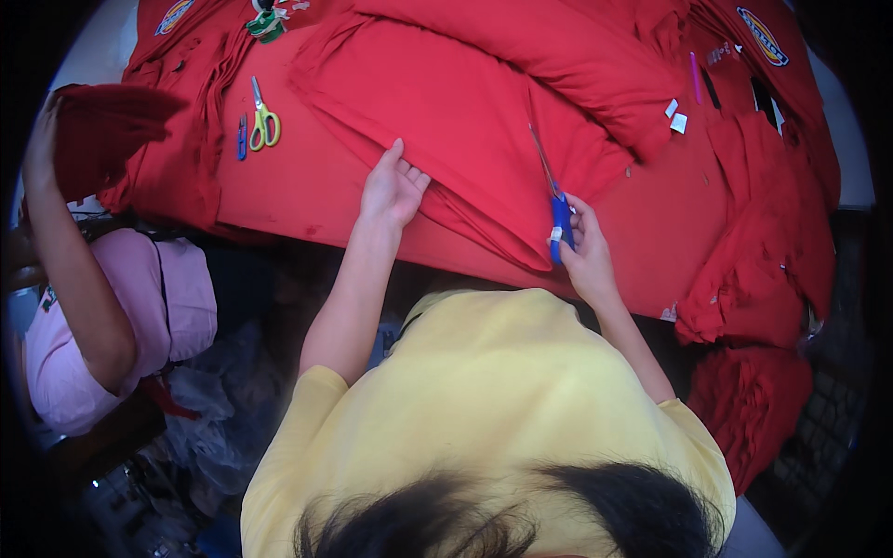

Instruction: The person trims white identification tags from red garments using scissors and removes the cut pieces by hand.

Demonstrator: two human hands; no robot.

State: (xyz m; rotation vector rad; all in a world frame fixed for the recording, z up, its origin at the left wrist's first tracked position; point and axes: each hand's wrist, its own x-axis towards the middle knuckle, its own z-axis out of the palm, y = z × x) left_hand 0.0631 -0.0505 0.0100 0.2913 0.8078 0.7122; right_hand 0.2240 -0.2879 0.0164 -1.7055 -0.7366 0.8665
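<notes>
A large piece of red cloth lies folded in layers in front of me. My right hand grips a pair of scissors by the blue handles, at the cloth's near right corner. The long blades point away from me over the fabric, and I cannot tell whether they are parted. At the near left edge of the cloth, my left hand has its thumb raised and its fingers apart, slightly bent. Its fingertips are close to the fabric; nothing shows in its grasp.
Yellow-handled scissors and a small blue thread snipper lie left on the red-covered table. Red garments are heaped at the right. White tags and a pink pen lie farther back. At far left another person's arm lifts dark red cloth.
</notes>
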